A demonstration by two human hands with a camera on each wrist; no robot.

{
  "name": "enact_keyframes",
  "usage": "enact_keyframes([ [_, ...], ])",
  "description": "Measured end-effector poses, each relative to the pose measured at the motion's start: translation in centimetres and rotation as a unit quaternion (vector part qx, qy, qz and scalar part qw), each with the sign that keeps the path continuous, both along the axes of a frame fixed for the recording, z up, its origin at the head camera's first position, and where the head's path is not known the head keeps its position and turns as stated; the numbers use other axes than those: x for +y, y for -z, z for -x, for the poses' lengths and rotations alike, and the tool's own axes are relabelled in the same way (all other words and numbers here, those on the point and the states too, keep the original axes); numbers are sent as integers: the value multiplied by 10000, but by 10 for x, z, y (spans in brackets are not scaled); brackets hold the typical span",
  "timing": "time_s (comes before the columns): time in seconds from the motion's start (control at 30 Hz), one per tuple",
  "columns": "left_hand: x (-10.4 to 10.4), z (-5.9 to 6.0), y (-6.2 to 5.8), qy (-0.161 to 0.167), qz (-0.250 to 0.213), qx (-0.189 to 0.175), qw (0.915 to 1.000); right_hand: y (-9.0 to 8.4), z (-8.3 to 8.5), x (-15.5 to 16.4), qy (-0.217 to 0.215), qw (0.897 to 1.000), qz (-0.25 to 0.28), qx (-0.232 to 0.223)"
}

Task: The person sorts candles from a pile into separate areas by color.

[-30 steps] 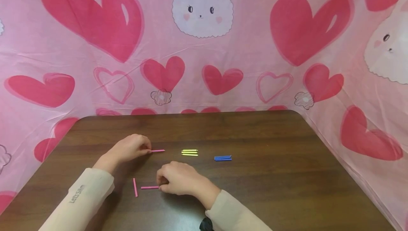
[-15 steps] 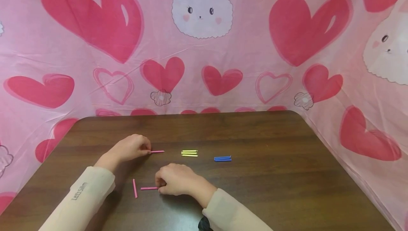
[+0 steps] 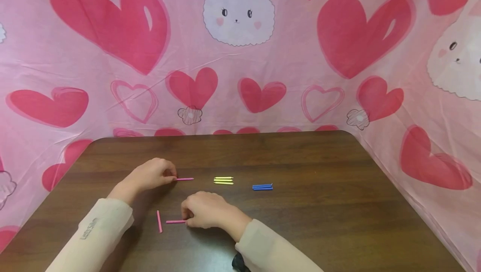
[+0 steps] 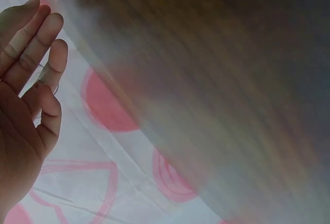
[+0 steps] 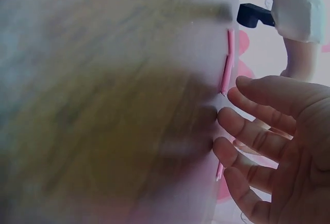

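Head view: my left hand [image 3: 152, 175] rests on the dark wooden table [image 3: 319, 205], fingers curled, the tips at the left end of a pink stick [image 3: 185, 179] that lies flat, pointing to the right. Whether those fingertips pinch that stick or only touch it I cannot tell from this angle; the left wrist view is blurred and shows loosely bent fingers [image 4: 36, 38] with just a corner of pink at the top.

My right hand [image 3: 204, 210] sits nearer to me, fingers curled, pinching the right end of a second pink stick [image 3: 175, 222], which lies flat on the table. A third pink stick [image 3: 159, 221] lies just to the left of it, roughly at a right angle to it, the two apart. The right wrist view is also blurred: fingers [image 5: 258, 126] slightly bent, pink sticks beside them.

To the right of the first pink stick: three yellow sticks [image 3: 223, 180] side by side, then a small bundle of blue sticks [image 3: 262, 187] further right, apart from both hands.

Pink heart-and-rabbit cloth [image 3: 240, 55] hangs behind the table.
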State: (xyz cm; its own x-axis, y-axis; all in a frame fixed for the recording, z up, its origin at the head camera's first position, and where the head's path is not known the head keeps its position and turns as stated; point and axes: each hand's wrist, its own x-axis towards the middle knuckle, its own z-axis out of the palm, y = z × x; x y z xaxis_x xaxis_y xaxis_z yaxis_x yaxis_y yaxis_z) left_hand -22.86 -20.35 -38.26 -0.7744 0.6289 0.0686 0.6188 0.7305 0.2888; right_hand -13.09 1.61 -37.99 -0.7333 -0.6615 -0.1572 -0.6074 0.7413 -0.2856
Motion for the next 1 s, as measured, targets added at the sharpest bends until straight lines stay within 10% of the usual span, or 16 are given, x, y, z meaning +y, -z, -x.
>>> enact_keyframes([
  [1.0, -14, -42, -13, -96, -345, 473, 9982, -2, 2, -24, 203, 9974, -689, 10],
])
